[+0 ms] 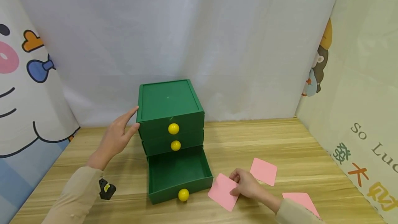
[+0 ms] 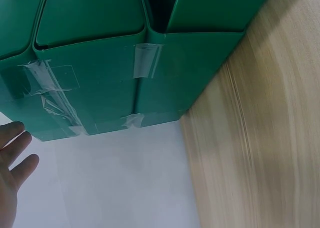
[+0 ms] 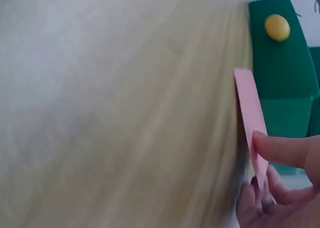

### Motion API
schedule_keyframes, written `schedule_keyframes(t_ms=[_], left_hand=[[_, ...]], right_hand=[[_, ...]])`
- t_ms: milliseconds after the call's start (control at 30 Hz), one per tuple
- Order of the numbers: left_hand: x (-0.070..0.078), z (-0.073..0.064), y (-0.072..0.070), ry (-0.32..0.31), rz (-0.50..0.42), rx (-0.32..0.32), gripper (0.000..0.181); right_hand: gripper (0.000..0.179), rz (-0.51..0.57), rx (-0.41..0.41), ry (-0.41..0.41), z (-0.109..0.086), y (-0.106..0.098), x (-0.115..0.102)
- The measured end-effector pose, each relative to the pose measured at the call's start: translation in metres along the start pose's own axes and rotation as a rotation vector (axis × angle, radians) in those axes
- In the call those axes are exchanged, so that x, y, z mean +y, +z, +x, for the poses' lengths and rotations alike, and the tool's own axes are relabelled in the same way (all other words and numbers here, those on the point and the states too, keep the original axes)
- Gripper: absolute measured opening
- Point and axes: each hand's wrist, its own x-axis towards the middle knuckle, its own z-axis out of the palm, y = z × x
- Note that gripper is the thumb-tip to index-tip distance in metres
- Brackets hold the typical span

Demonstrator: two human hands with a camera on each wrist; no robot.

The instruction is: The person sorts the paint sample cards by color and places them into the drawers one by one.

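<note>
A green box of three stacked drawers [image 1: 169, 99] stands on the table, its bottom drawer [image 1: 178, 167] pulled out and bare inside. Each drawer front carries a yellow knob [image 1: 183, 195]. My left hand [image 1: 113, 137] has its fingers extended, fingertips right at the box's upper left side; the left wrist view shows that hand [image 2: 12, 163] beside the taped side wall [image 2: 95, 87]. Between thumb and fingers my right hand [image 1: 247, 184] pinches a pink square card [image 1: 222, 193], just right of the open drawer. In the right wrist view the card [image 3: 251, 115] appears nearly edge-on.
Two more pink cards lie on the table at right, one [image 1: 263, 171] behind my right hand and one [image 1: 301, 203] partly under the sleeve. A small black object with a yellow mark [image 1: 106, 189] lies by my left forearm. A white curtain [image 1: 242, 51] hangs behind.
</note>
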Motion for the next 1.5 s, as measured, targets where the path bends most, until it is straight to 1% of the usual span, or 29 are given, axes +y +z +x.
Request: schedule_keyframes(t_ms=[33,133,233,300,433,467,567,667,700,733,867,1000,1167,1333,1500], left_hand=[[0.0,0.0,0.0,0.0,-0.001,0.001,0.054],[0.0,0.0,0.0,-0.001,-0.004,0.001,0.054],[0.0,-0.001,0.0,-0.002,-0.005,0.001,0.054],[0.0,-0.001,0.0,-0.002,-0.006,0.002,0.054],[0.0,-0.001,0.0,0.001,-0.009,0.005,0.054],[0.0,-0.001,0.0,0.001,-0.009,0.005,0.054],[-0.001,-0.001,0.0,-0.002,-0.009,0.003,0.054],[-0.001,-0.001,-0.001,-0.005,-0.003,0.001,0.054],[-0.001,-0.001,-0.001,-0.005,-0.001,0.002,0.054],[0.0,-0.001,-0.001,-0.004,0.001,0.002,0.054],[0.0,0.0,-0.001,0.002,0.009,0.004,0.054],[0.0,0.0,-0.001,0.001,0.009,0.002,0.054],[0.0,0.0,0.0,0.007,0.01,0.005,0.054],[0.0,0.0,0.001,0.012,0.003,0.013,0.054],[0.0,0.0,0.001,0.01,-0.002,0.014,0.054]], right_hand=[[0.031,0.051,-0.035,0.005,0.001,-0.004,0.001],[0.023,0.152,-0.12,0.026,0.004,-0.018,0.0],[0.022,0.185,-0.181,0.03,0.006,-0.032,-0.004],[0.022,0.188,-0.201,0.024,0.006,-0.042,-0.009],[0.022,0.171,-0.212,-0.025,0.01,-0.059,-0.019],[0.021,0.162,-0.219,-0.065,0.011,-0.064,-0.022],[0.019,0.12,-0.21,-0.122,0.018,-0.072,-0.034],[0.019,0.08,-0.194,-0.14,0.026,-0.077,-0.05],[0.02,0.063,-0.179,-0.123,0.029,-0.077,-0.057],[0.021,0.048,-0.172,-0.126,0.031,-0.077,-0.063],[0.022,0.003,-0.153,-0.166,0.043,-0.072,-0.083],[0.021,-0.013,-0.136,-0.215,0.055,-0.058,-0.092],[0.022,0.007,-0.147,-0.249,0.067,-0.036,-0.094],[0.023,0.031,-0.146,-0.273,0.074,-0.016,-0.093],[0.023,0.023,-0.196,-0.311,0.077,0.0,-0.089]])
